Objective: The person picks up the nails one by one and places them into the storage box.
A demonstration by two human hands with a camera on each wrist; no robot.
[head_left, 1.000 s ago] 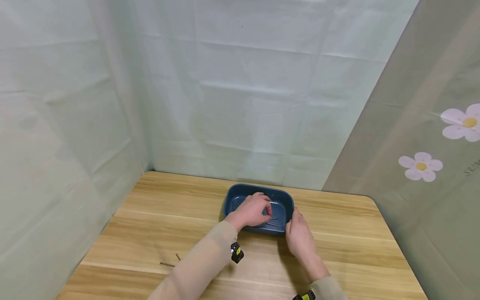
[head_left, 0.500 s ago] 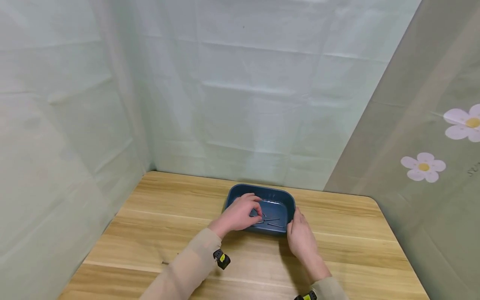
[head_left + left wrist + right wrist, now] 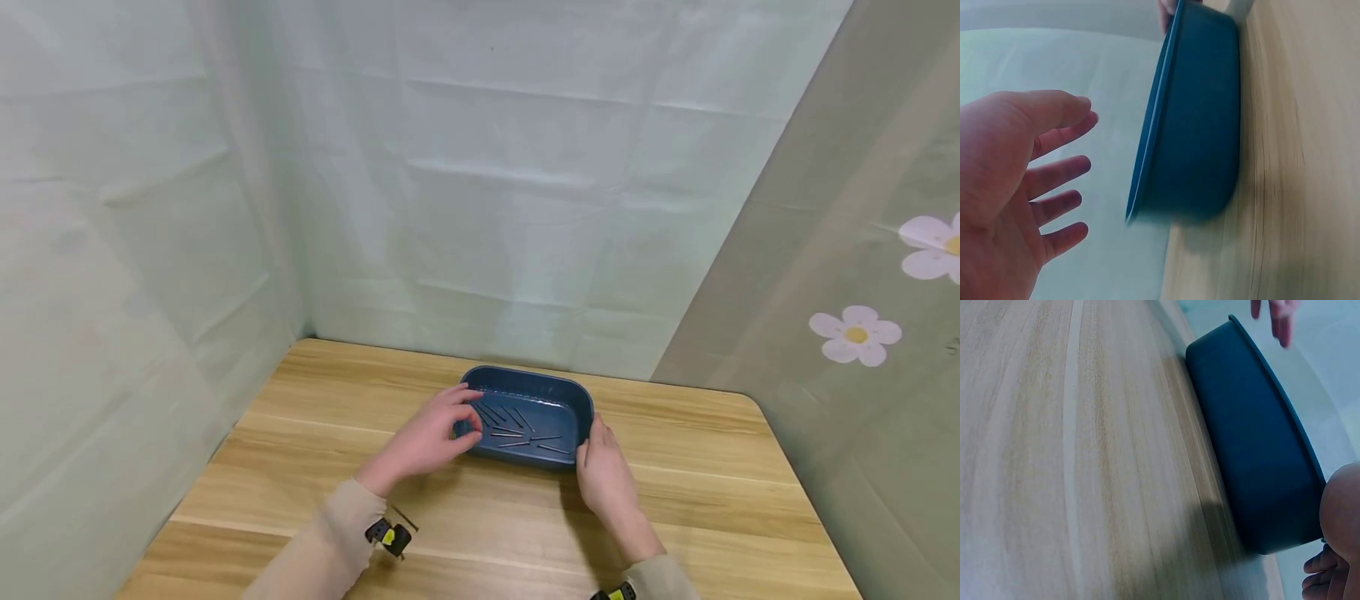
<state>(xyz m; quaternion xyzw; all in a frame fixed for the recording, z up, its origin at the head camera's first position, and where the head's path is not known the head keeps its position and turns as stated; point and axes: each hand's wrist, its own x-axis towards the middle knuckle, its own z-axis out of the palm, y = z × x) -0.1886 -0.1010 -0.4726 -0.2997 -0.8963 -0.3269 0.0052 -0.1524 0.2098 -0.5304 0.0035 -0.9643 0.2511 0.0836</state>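
A dark blue rectangular plastic box (image 3: 558,421) stands near the table's back edge. Several thin metal nails (image 3: 517,433) lie scattered on its floor. Just off the box's left end is my left hand (image 3: 431,435), thumb and index fingertips close together in a ring, the other fingers loosely extended. Nothing shows between those fingertips in the left wrist view, where the hand (image 3: 1007,181) is apart from the rim. My right hand (image 3: 606,475) grips the box's near right corner, thumb on the near side and fingers along the end wall.
The wood-grain table (image 3: 712,467) has rounded back corners. A thin nail (image 3: 405,517) lies on it beside the left wrist camera (image 3: 390,537). Pale cloth (image 3: 480,208) hangs behind the table, and a flower-printed cloth (image 3: 855,333) is at the right.
My left hand has moved left from over the middle of the box to beyond its left end, uncovering the nails inside. The right hand stays at the corner. The left forearm now covers other nails on the table.
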